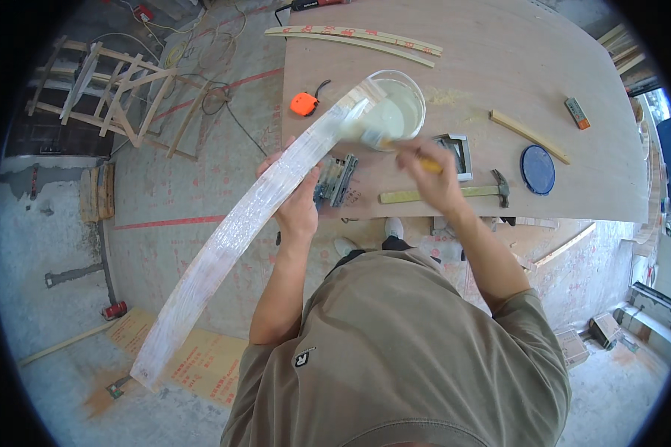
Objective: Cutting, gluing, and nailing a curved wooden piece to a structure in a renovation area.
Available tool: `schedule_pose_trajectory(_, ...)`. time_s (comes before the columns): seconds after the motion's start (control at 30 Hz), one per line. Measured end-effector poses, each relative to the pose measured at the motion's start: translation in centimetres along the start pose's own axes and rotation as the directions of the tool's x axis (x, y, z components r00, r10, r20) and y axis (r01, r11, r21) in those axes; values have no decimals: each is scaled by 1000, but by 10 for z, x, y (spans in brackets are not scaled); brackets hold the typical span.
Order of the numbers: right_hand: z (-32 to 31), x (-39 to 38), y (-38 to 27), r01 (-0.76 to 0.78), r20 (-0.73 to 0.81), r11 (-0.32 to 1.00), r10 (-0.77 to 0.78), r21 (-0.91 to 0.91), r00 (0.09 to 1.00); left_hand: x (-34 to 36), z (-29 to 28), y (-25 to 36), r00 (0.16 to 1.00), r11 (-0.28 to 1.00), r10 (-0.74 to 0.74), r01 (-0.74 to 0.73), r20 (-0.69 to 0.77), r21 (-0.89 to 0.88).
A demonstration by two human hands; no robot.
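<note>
My left hand (298, 201) grips a long wooden board (235, 231) from below, fingers showing on both its edges. A wet, whitish coating shines along most of the board, which slants from the lower left up to a bucket. In my right hand (434, 177) is a paintbrush with a yellow handle (429, 165). Its bristle end is blurred and lies at the board's coated face near the far end. The white bucket (423, 112), holding pale milky liquid (395, 112), stands on the table just beyond, and the board's tip overlaps its rim.
On the plywood table (499, 67) lie a hammer (440, 194), an orange tape measure (303, 103), a blue lid (537, 170), a wood strip (529, 137), a small box (577, 113) and metal hardware (338, 181). Long strips (354, 33) lie at the back. A wooden frame (119, 97) stands left.
</note>
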State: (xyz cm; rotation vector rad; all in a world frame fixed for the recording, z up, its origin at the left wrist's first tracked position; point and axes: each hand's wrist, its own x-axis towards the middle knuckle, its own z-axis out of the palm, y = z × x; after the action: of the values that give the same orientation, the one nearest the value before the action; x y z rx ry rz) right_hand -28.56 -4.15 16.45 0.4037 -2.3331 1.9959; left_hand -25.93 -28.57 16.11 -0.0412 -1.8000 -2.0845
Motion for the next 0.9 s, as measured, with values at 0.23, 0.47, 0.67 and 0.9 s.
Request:
schedule_pose_trajectory(0.23, 3, 7, -7, -49, -114, 996, 41, -70, 993, -2, -1, 3, 1000, 999, 11, -12, -5, -42)
schedule_pose_trajectory(0.47, 1, 12, -16, 27, -11, 999, -27, -39, 1000, -1, -6, 11, 997, 993, 75, -77, 27, 88)
schedule_pose_trajectory(0.67, -36, 49, 3, -43, -234, 999, 41, -2, 971, -5, -2, 26, 999, 995, 36, -32, 32, -98)
schedule_pose_trajectory(0.9, 8, 10, -55, 205, -159, 962, -234, -179, 959, -3, -19, 15, 995, 952, 76, -91, 65, 293)
